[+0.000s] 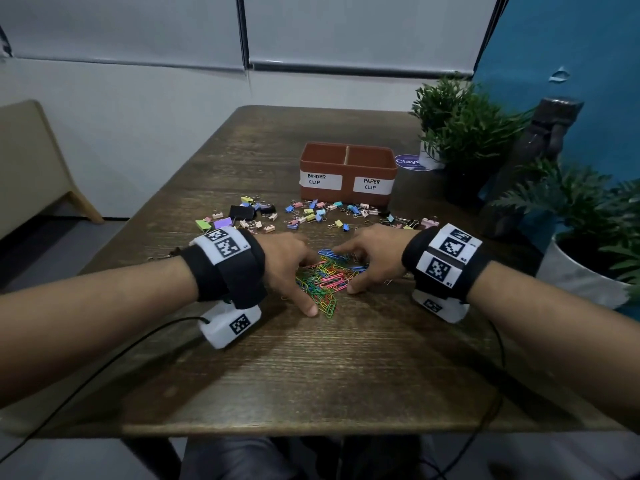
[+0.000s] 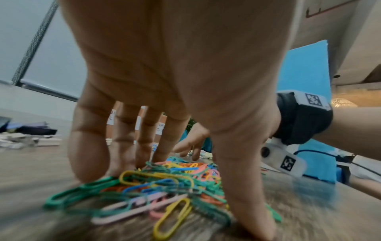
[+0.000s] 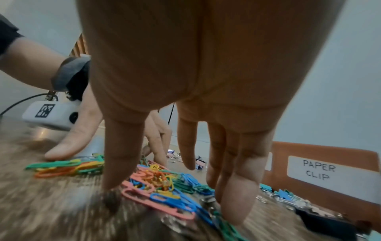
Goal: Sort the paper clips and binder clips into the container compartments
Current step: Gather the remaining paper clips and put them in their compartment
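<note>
**Both hands spread over the paper clips**

While both hands flank it, the heap of coloured paper clips (image 1: 323,278) lies on the table (image 1: 311,368) in the head view, nearer the person than the binder clips (image 1: 311,213), which are strewn in a band just in front of the container (image 1: 347,173). That brown container has two compartments, the left labelled BINDER CLIP and the right PAPER CLIP; I cannot see anything inside either. The left hand (image 1: 287,261) sits at the heap's left edge, fingers spread and reaching down, thumb tip on the table beside the clips. The right hand (image 1: 372,254) mirrors it at the right edge, fingers wide, thumb down at the near side. Potted plants (image 1: 464,123) stand at the table's right.

From the left wrist, the left hand (image 2: 175,73) has straight, parted fingers (image 2: 88,146) whose tips meet the paper clips (image 2: 156,187); its thumb presses the table at the heap's right. Nothing is clasped.

From the right wrist, the right hand (image 3: 206,65) likewise shows extended, spread fingers (image 3: 237,195) touching the paper clips (image 3: 164,187), thumb planted on the wood. The container (image 3: 321,154) with its PAPER CLIP label stands just beyond, binder clips (image 3: 284,194) at its foot.
</note>
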Motion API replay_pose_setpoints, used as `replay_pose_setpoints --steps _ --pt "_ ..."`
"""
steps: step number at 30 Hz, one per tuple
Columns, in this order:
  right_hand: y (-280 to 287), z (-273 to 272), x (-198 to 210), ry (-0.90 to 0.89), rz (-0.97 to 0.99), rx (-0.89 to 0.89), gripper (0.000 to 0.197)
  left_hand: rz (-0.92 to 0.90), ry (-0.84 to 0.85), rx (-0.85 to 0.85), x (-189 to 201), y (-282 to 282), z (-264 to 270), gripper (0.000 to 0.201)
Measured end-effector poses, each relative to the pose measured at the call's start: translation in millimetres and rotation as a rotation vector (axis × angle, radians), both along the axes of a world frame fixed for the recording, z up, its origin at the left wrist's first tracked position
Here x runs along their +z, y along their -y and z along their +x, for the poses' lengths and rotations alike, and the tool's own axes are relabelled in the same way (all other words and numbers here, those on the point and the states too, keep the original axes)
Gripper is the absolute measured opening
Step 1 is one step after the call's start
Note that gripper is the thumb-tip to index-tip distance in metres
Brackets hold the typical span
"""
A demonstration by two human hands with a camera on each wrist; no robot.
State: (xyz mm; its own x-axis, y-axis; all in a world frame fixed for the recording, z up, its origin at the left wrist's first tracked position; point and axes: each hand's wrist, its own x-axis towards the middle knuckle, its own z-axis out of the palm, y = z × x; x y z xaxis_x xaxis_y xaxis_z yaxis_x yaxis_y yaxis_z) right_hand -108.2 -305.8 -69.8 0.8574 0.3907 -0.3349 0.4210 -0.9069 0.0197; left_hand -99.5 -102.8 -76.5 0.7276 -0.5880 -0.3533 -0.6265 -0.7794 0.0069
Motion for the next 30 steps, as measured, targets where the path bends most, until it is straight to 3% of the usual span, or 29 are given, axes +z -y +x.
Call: replay_pose_setpoints --steps 4,10,13,19,22,27,30 --pt "-12 4 -6 0.024 -0.012 0.064 0.058 -0.049 0.033 -0.015 0 8 9 0.063" --pt "-13 14 -12 0.103 0.096 0.022 0.027 -0.188 0.061 0.007 -4 9 20 0.029" --pt "-13 18 -14 0.15 0.095 0.019 0.001 -0.196 0.114 -0.009 -7 8 24 0.018" --pt "3 21 -12 0.143 0.211 0.005 0.018 -0.277 0.177 0.002 0 1 31 0.012" --pt "8 20 -2 0.181 0.238 -0.013 0.012 -0.318 0.208 0.029 8 -5 36 0.016" --pt "23 36 24 0.194 0.366 -0.147 0.006 -0.355 0.247 0.061 17 -13 49 0.022" --pt "35 62 38 0.314 0.457 -0.268 0.014 -0.387 0.251 0.07 23 -14 56 0.021"
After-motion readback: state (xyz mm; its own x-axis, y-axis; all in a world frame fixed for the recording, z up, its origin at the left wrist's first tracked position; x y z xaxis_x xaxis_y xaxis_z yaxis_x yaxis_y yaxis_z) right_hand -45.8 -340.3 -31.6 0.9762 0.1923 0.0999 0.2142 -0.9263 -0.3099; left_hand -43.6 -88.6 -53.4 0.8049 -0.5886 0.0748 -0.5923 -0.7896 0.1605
